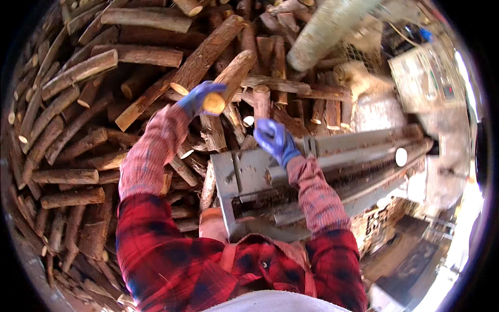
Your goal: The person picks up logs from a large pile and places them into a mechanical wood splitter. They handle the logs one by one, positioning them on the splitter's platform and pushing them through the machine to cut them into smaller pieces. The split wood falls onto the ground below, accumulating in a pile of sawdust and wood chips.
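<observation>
My left hand (200,99), in a blue glove, is wrapped round a log (238,70) close to its pale cut end. The log slants up and to the right, over the pile. My right hand (276,141), gloved in blue too, hovers by the near-left part of a grey metal trough (364,141). Its fingers are loosely bent and somewhat blurred, with nothing visible between them. Just beyond that hand a shorter log (261,101) stands with its cut end up. A round white cut end (401,156) shows in the trough toward its right end.
A big pile of logs (73,174) fills the left and the far side. At the far right stands a worn, pale control box (427,75). A thick pale greenish trunk or pipe (327,31) leans in from the top. Wooden crates (382,223) sit beyond the trough's near side.
</observation>
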